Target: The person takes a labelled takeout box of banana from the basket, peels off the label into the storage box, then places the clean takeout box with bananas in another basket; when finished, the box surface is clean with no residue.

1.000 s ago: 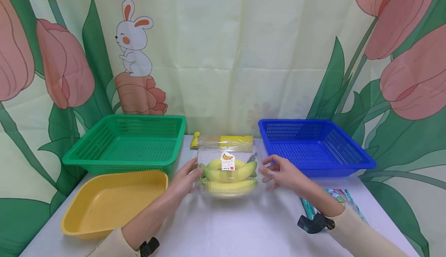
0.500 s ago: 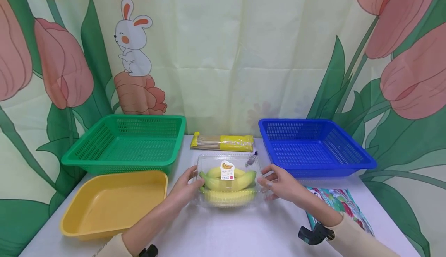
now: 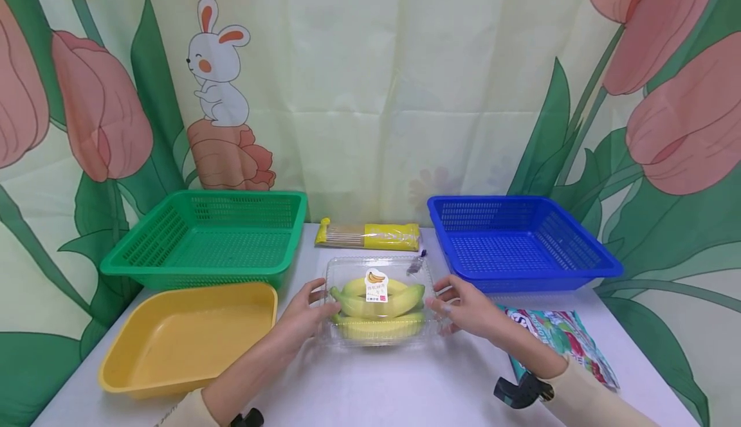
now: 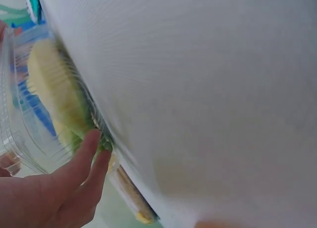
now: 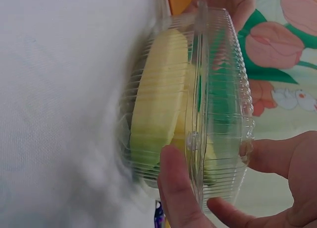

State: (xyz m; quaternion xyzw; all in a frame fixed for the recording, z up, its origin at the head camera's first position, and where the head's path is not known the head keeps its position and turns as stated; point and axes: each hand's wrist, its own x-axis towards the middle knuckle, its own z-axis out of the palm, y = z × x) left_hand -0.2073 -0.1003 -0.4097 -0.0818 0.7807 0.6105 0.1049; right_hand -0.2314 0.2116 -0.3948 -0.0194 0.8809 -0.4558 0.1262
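With the clear box (image 3: 347,269) as my landmark, I count one yellow tub (image 3: 191,337) and one green basket (image 3: 226,244) to its left. One left hand (image 3: 305,314) grips the box's left side, fingers bent and partly spread. Inside are at least two bananas (image 3: 373,308), under one white label (image 3: 377,285); one yellow packet (image 3: 390,237) lies behind. One right hand (image 3: 470,305) holds the box's right side, likewise half-curled; right of the box are one blue basket (image 3: 509,247) and one glossy bag (image 3: 570,337) (partly behind the forearm). Only the head view gives me the label; the right wrist shows the box edge-on. Whether it rests on the white table (image 3: 376,391), I can't tell. Behind everything hangs a tulip-printed curtain (image 3: 341,60).
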